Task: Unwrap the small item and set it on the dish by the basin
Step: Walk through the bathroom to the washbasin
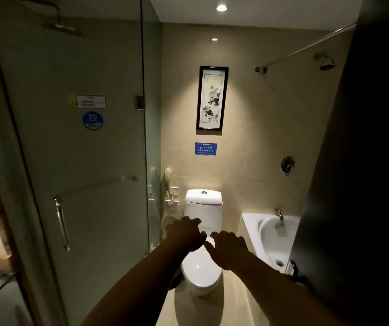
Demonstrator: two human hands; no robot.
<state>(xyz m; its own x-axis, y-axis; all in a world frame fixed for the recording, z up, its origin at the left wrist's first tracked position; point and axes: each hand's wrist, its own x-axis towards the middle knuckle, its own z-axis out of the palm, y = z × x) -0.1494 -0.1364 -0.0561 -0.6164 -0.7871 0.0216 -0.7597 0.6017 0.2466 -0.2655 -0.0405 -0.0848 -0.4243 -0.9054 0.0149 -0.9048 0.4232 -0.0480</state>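
Note:
Both my arms reach forward into a dim bathroom. My left hand [185, 234] and my right hand [228, 250] hover side by side in the air in front of the toilet, backs toward the camera. The fingers droop loosely and are slightly apart. I see nothing in either hand, though the palms are hidden. The right thumb points toward the left hand without touching it. No wrapped item, dish or basin is in view.
A white toilet [201, 267] stands straight ahead with its lid down. A glass shower door [83, 172] with a metal handle [61, 223] fills the left. A white bathtub [271, 238] with a tap sits at right, beside a dark door edge [353, 184].

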